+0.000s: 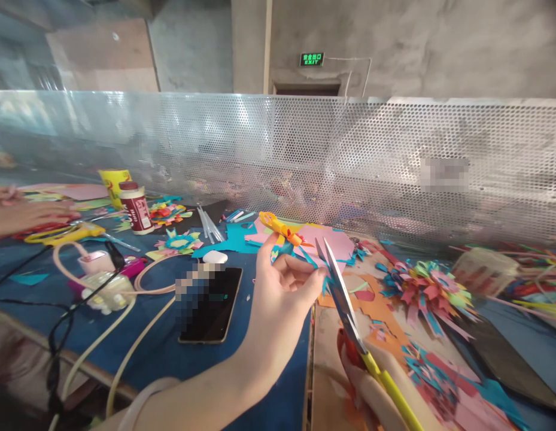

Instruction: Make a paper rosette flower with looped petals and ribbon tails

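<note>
The left hand (278,299) pinches a small curled orange-and-teal paper flower (283,232) above the blue table (161,353). The parted blades of the yellow-handled steel scissors (343,293) sit against its fingertips, so a nicked finger or torn petal looks possible. The right hand (371,389), wrapped round the handles, is partly cut off at the bottom edge.

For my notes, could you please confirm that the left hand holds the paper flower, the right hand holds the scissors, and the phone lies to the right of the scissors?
Not quite: the head view shows the phone lying left of the left hand, not right of the scissors. The left hand does hold the paper flower, and the right hand the scissors.
</note>
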The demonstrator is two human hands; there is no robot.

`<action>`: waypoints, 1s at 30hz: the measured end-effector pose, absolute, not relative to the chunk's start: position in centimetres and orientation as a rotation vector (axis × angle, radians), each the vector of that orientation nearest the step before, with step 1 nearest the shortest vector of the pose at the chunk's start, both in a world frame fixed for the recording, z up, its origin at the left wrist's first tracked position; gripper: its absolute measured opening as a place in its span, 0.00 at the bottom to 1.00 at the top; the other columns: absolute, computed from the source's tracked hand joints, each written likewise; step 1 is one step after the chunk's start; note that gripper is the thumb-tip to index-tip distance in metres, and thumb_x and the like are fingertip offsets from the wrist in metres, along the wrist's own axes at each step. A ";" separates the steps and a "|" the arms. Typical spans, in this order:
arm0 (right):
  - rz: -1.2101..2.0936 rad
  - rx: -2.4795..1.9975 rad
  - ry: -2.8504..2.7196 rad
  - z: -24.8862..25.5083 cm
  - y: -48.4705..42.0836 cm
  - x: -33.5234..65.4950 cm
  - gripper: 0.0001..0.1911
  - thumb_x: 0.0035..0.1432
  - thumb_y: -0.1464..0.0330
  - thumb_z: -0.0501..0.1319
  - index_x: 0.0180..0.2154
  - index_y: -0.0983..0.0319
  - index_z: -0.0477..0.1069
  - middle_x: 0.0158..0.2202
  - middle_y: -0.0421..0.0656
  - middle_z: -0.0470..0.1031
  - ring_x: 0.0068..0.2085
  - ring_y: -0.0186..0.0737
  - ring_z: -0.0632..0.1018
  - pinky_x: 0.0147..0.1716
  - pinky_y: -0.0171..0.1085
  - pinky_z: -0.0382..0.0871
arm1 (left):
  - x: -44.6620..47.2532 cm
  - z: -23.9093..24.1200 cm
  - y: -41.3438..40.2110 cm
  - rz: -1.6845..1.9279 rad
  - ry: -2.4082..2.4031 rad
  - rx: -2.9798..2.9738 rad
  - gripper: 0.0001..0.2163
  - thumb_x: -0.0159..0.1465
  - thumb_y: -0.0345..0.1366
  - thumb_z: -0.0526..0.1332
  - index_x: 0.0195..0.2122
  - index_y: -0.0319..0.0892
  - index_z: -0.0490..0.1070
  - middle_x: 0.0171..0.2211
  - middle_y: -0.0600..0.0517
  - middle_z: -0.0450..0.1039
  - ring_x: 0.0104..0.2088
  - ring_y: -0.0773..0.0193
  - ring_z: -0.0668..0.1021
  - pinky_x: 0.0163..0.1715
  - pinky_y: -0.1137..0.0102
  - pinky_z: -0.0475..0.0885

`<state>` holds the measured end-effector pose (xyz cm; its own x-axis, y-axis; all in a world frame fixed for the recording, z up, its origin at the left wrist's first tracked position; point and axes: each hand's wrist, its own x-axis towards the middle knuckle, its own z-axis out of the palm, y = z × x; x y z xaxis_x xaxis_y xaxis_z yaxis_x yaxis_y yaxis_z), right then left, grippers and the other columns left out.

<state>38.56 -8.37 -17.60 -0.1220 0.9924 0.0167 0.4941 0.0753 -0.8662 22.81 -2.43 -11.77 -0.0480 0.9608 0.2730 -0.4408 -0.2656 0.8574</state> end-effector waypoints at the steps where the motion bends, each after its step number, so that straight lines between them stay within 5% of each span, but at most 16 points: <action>1: 0.961 -1.491 -1.698 -17.6 -8.4 38.6 0.15 0.61 0.63 0.57 0.48 0.63 0.66 0.48 0.45 0.69 0.44 0.43 0.74 0.41 0.45 0.71 | 22.8 -11.8 -2.4 1.581 0.700 1.051 0.35 0.54 0.29 0.66 0.59 0.44 0.48 0.24 0.60 0.69 0.30 0.70 0.76 0.33 0.77 0.71; 13: 0.916 -1.525 -1.728 -17.7 -8.4 38.5 0.14 0.61 0.63 0.56 0.48 0.62 0.67 0.48 0.45 0.69 0.43 0.41 0.74 0.40 0.43 0.71 | 22.9 -11.8 -2.4 1.588 0.680 1.047 0.36 0.53 0.28 0.66 0.60 0.43 0.48 0.24 0.60 0.70 0.31 0.70 0.77 0.34 0.77 0.73; 21: 0.828 -1.509 -1.732 -17.4 -8.0 37.5 0.10 0.55 0.63 0.55 0.25 0.59 0.67 0.22 0.39 0.70 0.26 0.38 0.73 0.26 0.34 0.68 | 22.6 -11.8 -2.2 1.606 0.627 1.009 0.35 0.53 0.27 0.66 0.59 0.43 0.49 0.23 0.59 0.69 0.30 0.70 0.75 0.34 0.76 0.72; 30: 0.537 -1.661 -1.637 -17.4 -5.9 39.5 0.11 0.53 0.58 0.50 0.26 0.56 0.61 0.20 0.38 0.67 0.21 0.41 0.72 0.20 0.36 0.64 | 20.4 -13.7 -2.4 1.523 0.693 0.888 0.35 0.49 0.27 0.69 0.56 0.42 0.55 0.23 0.58 0.68 0.27 0.69 0.72 0.29 0.75 0.68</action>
